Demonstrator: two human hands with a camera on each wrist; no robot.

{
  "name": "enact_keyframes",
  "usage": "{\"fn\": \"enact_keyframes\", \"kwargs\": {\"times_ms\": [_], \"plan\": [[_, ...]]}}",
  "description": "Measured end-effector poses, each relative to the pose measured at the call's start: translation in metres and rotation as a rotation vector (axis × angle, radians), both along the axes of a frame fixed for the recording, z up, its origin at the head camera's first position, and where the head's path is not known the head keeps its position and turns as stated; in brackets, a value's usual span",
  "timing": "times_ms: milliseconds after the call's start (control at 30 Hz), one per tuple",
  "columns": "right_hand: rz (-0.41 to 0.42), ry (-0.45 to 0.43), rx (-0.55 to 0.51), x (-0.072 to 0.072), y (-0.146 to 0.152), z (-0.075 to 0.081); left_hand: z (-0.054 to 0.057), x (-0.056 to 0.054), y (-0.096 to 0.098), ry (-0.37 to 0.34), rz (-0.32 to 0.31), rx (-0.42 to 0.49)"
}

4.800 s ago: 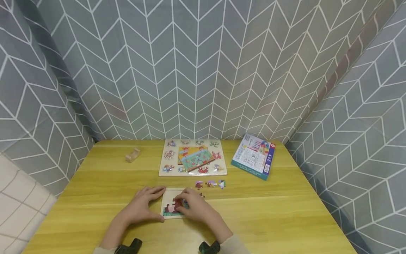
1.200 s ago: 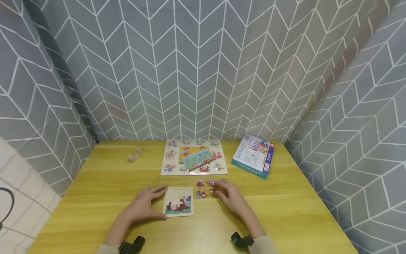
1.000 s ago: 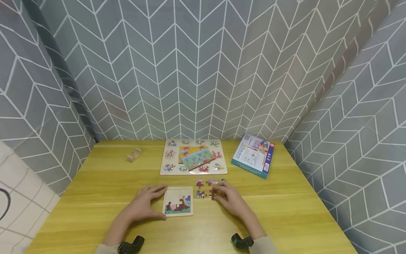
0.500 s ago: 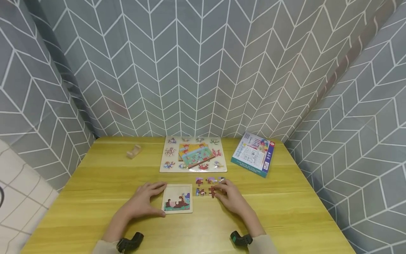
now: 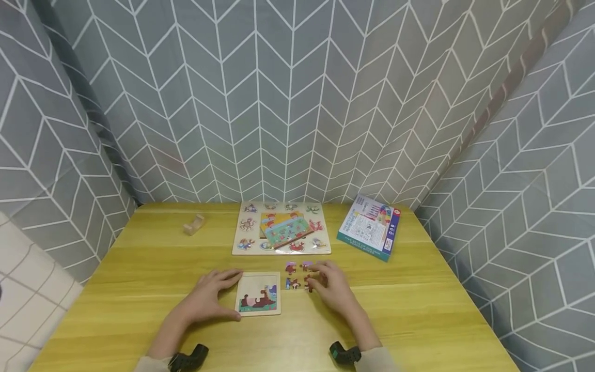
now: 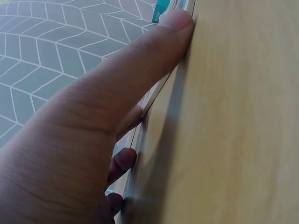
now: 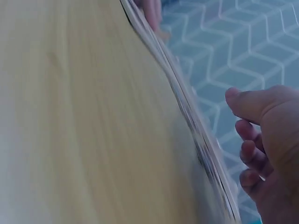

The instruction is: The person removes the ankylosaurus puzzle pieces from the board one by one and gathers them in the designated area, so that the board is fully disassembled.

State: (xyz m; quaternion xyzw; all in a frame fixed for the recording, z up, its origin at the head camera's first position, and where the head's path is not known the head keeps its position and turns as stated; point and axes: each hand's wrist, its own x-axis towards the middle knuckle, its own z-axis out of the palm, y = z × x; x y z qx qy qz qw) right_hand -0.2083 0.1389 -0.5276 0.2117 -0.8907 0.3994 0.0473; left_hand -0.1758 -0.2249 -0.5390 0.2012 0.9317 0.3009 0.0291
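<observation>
Right hand (image 5: pixel 335 290) has moved, fingers parted and seemingly empty, from the part-filled tray (image 5: pixel 251 285) to 4 visible unplaced pieces (image 5: pixel 294 284), lower centre; left hand (image 5: pixel 207 295), spread, touches tray.

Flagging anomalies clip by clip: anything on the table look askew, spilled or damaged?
Nothing looks spilled or damaged. Mildly askew: the box, angled at far right, and the green puzzle, slanted across the yellow one on the animal board. Loose pieces beside the part-filled frame look ordinary.

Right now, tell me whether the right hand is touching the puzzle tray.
Apart. The head view shows it: bare table and loose puzzle pieces lie between the right hand and the puzzle tray.
</observation>
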Motion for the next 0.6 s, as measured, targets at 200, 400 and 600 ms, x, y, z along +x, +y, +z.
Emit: {"fn": "enact_keyframes", "kwargs": {"times_ms": [200, 400, 600], "plan": [[0.127, -0.007, 0.020, 0.006, -0.047, 0.003, 0.001, 0.001, 0.000, 0.012, 0.002, -0.008], [0.160, 0.059, 0.192, 0.009, -0.069, -0.001, 0.001, 0.001, 0.000, 0.019, 0.003, -0.011], [0.141, 0.071, 0.283, 0.013, -0.069, -0.005, 0.000, 0.001, 0.000, 0.032, -0.012, -0.016]]}}
